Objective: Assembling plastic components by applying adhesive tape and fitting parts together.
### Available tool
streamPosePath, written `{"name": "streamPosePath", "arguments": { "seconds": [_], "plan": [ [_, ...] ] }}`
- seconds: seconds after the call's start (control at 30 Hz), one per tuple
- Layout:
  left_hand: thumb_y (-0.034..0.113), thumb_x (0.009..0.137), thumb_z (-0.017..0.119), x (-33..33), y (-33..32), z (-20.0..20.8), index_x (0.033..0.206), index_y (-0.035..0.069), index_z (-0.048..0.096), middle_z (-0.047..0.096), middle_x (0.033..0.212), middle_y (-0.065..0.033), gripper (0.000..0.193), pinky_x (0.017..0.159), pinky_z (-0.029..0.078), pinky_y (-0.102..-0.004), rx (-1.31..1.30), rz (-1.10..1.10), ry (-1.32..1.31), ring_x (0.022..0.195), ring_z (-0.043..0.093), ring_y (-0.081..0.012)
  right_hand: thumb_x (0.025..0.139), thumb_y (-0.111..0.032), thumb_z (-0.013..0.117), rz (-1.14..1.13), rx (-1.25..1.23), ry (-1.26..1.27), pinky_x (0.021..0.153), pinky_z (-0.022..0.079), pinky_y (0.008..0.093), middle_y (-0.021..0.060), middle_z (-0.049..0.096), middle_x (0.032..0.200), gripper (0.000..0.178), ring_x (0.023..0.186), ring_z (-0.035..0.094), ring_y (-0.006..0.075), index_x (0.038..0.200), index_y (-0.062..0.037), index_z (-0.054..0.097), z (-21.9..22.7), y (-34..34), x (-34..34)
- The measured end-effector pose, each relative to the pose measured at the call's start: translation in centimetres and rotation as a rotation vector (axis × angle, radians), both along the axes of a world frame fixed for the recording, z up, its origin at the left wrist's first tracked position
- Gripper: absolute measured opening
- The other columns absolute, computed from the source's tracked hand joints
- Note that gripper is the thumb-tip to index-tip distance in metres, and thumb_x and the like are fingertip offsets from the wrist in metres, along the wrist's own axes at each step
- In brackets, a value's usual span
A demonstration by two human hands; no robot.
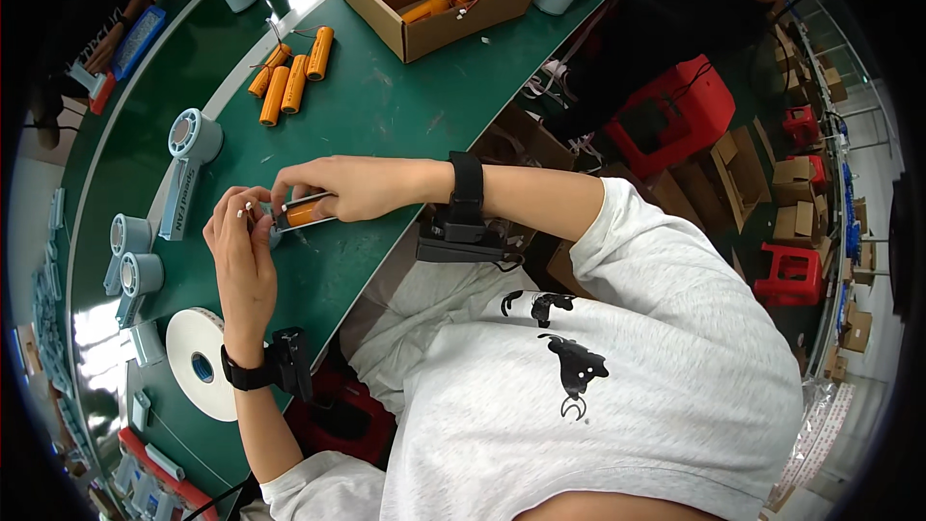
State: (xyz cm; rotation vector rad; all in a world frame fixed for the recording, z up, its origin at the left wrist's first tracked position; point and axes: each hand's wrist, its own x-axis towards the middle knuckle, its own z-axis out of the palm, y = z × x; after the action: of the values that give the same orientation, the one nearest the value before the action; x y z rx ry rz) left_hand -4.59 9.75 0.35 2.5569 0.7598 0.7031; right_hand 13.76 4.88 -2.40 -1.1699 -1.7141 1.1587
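My left hand (241,241) has its fingers bent round the head end of a pale blue handheld fan (276,234), mostly hidden by the fingers. An orange cylindrical battery (305,213) lies along the fan's opened handle. From the right, my right hand (342,185) reaches over and grips this handle, thumb beside the battery and fingertips near its inner end. Whether wires run under the fingertips is hidden. Another pale blue fan (193,150) lies just beyond my hands. Several loose orange batteries (294,83) with thin leads lie farther up the green table (386,106).
A cardboard box (405,24) packed with batteries stands at the far side. Two small fans (141,275) and a white tape roll (200,364) are at the left. A metal strip (145,174) runs along the table. Red stools (675,116) and cartons stand on the floor right.
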Motion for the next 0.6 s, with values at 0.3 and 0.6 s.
{"name": "streamPosePath", "arguments": {
  "seconds": [0.3,0.6],
  "plan": [
    [-0.006,0.075,0.055,-1.8,-1.5,0.4,0.098,0.002,0.047,0.051,0.107,-0.0098,0.026,0.092,0.031,-0.0373,0.093,-0.091,0.001,0.108,0.045,-0.0287,0.073,0.005,0.058,-0.058,-0.035,-0.146,0.073,0.044,0.0349,0.0135,0.062,0.091,0.035,0.084,0.059,0.0249,0.106,-0.0012,0.048,0.6,-1.8,-0.6],
    [-0.008,0.063,0.063,-0.1,6.8,6.9,0.106,0.002,0.054,0.05,0.106,-0.0124,0.046,0.082,0.045,-0.0375,0.27,-0.054,0.106,0.099,0.052,-0.0289,0.079,0.0,0.051,-0.451,0.225,0.047,0.074,0.047,0.0338,0.0166,0.063,0.088,0.019,0.087,0.06,0.0302,0.097,0.0002,0.057,3.5,-0.8,5.4]
  ]
}}
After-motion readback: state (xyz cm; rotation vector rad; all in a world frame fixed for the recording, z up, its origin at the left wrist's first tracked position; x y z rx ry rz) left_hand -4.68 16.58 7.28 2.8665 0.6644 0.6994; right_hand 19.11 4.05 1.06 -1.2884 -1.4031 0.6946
